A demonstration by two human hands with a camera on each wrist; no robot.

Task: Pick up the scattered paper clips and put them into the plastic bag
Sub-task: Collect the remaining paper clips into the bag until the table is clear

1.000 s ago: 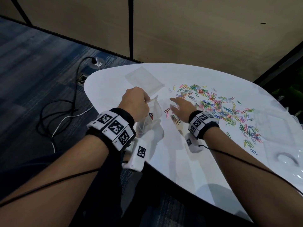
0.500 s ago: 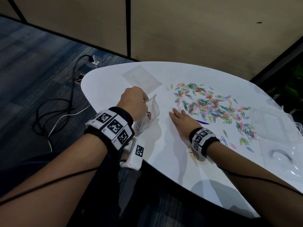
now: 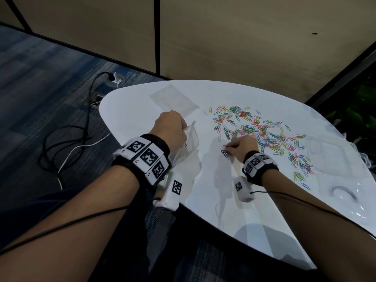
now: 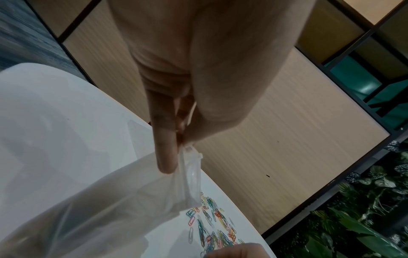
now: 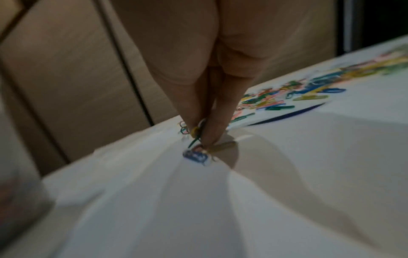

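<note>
From the head view, the left hand [image 3: 169,127] pinches the rim of the clear plastic bag [image 3: 188,142], fingers curled tight; the bag hangs down to the white table [image 3: 213,200] near its left edge. The right hand [image 3: 242,147] has its fingers drawn together on a few paper clips [image 3: 226,148] at the near fringe of the scattered paper clips [image 3: 264,135], which spread across the table's middle and right. Bare tabletop lies between the two hands and toward the person. A second, flat bag [image 3: 174,98] rests beyond the left hand.

From the left wrist view, forefinger and thumb of the left hand [image 4: 176,122] close narrowly on the plastic bag [image 4: 123,200] at its top corner, the bag's mouth sagging below; coloured clips lie just past it.

From the right wrist view, the fingertips [image 5: 212,132] of the right hand [image 5: 205,78] press together, nearly closed, gripping several clips. A blue clip [image 5: 195,156] lies on the table [image 5: 287,192] right under them; the picture is blurred.
</note>
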